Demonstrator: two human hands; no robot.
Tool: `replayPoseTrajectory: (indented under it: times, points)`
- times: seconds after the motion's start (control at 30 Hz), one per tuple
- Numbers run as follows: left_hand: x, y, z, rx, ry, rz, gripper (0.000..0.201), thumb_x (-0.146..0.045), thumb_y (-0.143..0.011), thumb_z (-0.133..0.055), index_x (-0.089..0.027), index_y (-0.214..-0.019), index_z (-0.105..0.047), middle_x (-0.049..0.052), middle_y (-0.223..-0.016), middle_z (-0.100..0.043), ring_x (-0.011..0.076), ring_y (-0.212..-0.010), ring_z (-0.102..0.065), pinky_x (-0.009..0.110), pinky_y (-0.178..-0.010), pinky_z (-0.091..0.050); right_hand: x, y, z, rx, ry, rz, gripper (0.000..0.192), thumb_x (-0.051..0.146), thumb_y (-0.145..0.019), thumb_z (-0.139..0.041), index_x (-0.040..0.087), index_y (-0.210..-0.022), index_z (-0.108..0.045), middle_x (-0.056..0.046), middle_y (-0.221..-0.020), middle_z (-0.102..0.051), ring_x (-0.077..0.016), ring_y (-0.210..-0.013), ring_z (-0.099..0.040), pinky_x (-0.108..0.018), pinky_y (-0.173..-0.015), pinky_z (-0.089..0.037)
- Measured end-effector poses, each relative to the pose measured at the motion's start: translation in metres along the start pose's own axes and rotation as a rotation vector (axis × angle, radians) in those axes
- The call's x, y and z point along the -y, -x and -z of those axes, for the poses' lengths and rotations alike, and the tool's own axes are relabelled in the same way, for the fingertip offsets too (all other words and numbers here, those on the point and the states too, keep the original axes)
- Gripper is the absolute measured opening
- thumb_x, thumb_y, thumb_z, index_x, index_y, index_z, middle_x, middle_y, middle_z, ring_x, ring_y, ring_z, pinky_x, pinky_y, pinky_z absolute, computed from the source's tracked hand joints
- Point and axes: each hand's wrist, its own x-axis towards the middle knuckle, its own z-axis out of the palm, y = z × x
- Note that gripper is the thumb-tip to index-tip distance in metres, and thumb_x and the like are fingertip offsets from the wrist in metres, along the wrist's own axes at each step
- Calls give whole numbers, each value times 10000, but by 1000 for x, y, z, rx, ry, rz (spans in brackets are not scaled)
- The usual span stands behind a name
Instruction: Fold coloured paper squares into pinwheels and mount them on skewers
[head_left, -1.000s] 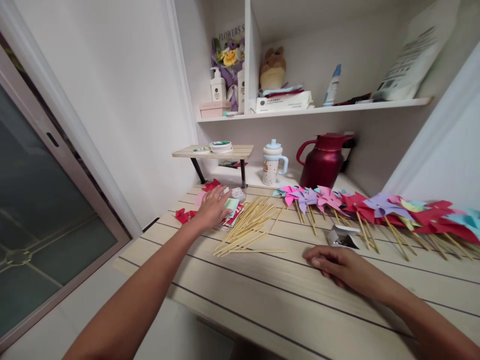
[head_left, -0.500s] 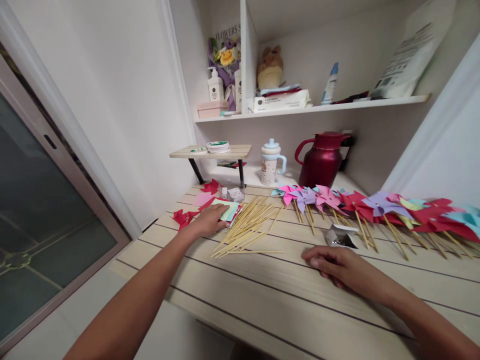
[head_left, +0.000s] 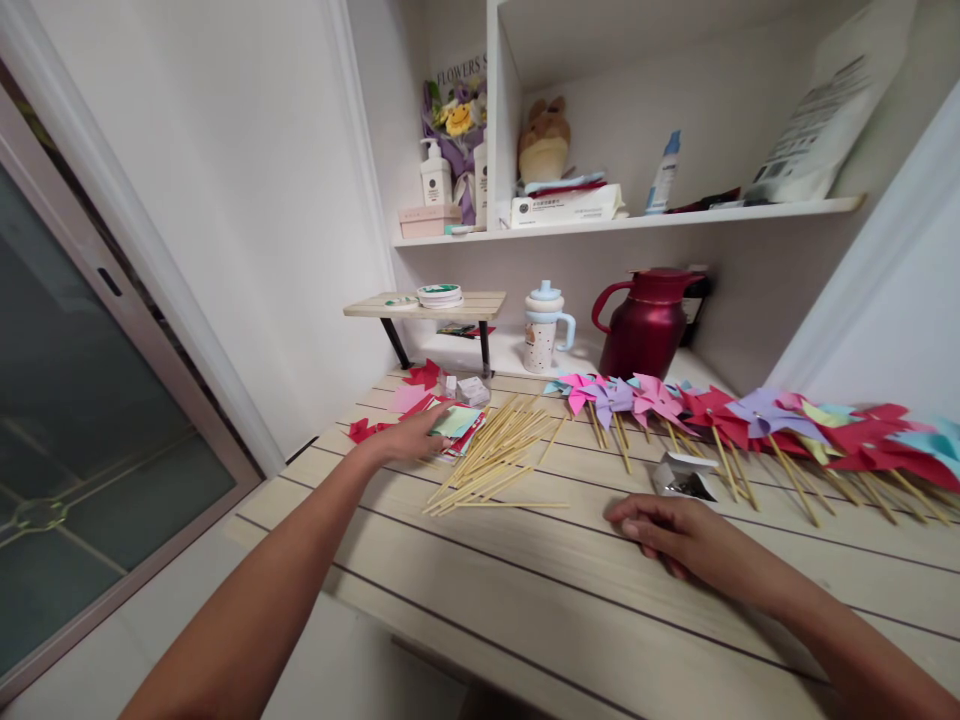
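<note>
Fingers (head_left: 439, 414) of the left hand (head_left: 409, 437) reach out flat on my feed, touching the near left side of a pale green sheet (head_left: 459, 422) that tops a pile of red and other coloured papers; the thumb sits lower, and I can't tell from here whether they pinch the sheet or only rest on it. Over on the right hand (head_left: 671, 525) I read the fingers as loosely curled, close together, resting on the table (head_left: 495, 590) just in front of a small open box (head_left: 667, 484); their undersides are hidden from me. Just right of the papers I have a loose fan of thin wooden sticks (head_left: 499, 455), and two red folded pieces (head_left: 424, 374) lie left of and behind the pile. Paper pinwheels (head_left: 613, 398) line the right side, sticks towards me. Behind the slatted top I make out a low stand (head_left: 484, 304), a lidded cup (head_left: 541, 338) and a red jug (head_left: 645, 328), under a white shelf (head_left: 645, 222) carrying a plush toy (head_left: 545, 145); a framed glass door (head_left: 97, 420) stands at far left.
</note>
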Motion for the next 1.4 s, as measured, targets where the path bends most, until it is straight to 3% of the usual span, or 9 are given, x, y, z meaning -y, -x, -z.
replayPoseTrajectory:
  times: [0.3,0.43,0.57,0.73,0.93,1.07,1.2,1.3,1.4]
  points:
    - [8,5,7,91,49,56,794,-290,-806,-575,-213,-1541,-285,85,-1625,-213,310,-1480,-233,444,-1178,-251,2,1,0,2,23,1,421,533,-921,-504,185,-1050,-702,15,-681,-492,-97,-518,-449,-226,-486,-394]
    - [11,4,6,81,55,66,771,-274,-807,-561,-212,-1534,-309,81,-1617,-246,307,-1481,-231,430,-1174,-259,0,0,1,-5,11,3,432,542,-913,-514,181,-1051,-709,13,-670,-505,-95,-507,-460,-226,-483,-385]
    - [12,4,4,30,62,58,702,-312,-868,-519,-251,-1533,-303,94,-1540,-419,276,-1360,-456,388,-1051,-422,1,0,1,-21,-6,-12,445,560,-881,-551,177,-1035,-718,11,-662,-515,-90,-485,-458,-225,-472,-377]
    - [11,-5,1,-174,22,30,362,-353,-915,-474,-196,-1149,-701,97,-1244,-688,265,-1107,-634,381,-956,-482,2,0,2,-15,5,-3,446,561,-889,-538,176,-1030,-715,7,-676,-517,-91,-493,-465,-229,-484,-383]
    - [4,-15,4,-522,-12,-10,273,-218,-868,-503,-229,-968,-757,68,-1151,-732,266,-1141,-601,469,-1109,-336,7,2,0,-22,8,-2,440,555,-897,-524,179,-1030,-709,7,-681,-523,-102,-500,-466,-244,-492,-375]
    - [-17,-17,12,-708,25,-11,299,-173,-857,-501,-270,-984,-755,29,-1147,-728,268,-1171,-576,522,-1175,-195,11,3,1,-156,36,65,436,557,-871,-562,197,-1066,-713,25,-603,-513,-128,-517,-464,-264,-519,-368]
    - [-53,-25,9,-790,158,-38,271,-213,-861,-514,-239,-969,-761,54,-1119,-729,271,-1155,-576,476,-1144,-272,17,4,3,-287,-127,78,475,582,-846,-601,180,-1078,-704,35,-569,-517,-130,-517,-493,-260,-520,-369]
    - [-86,-35,-10,-727,333,-76,289,-315,-892,-510,-197,-1004,-749,66,-1037,-750,256,-1000,-651,405,-948,-472,26,8,2,-275,-432,60,483,590,-847,-612,166,-1062,-699,-23,-744,-663,-115,-536,-579,-258,-553,-435]
    - [-118,-44,-40,-607,473,-122,314,-381,-899,-524,-173,-967,-749,60,-877,-758,241,-810,-674,366,-761,-526,34,11,0,-113,-755,36,543,622,-914,-478,148,-1062,-698,-92,-836,-742,-130,-543,-637,-259,-542,-474]
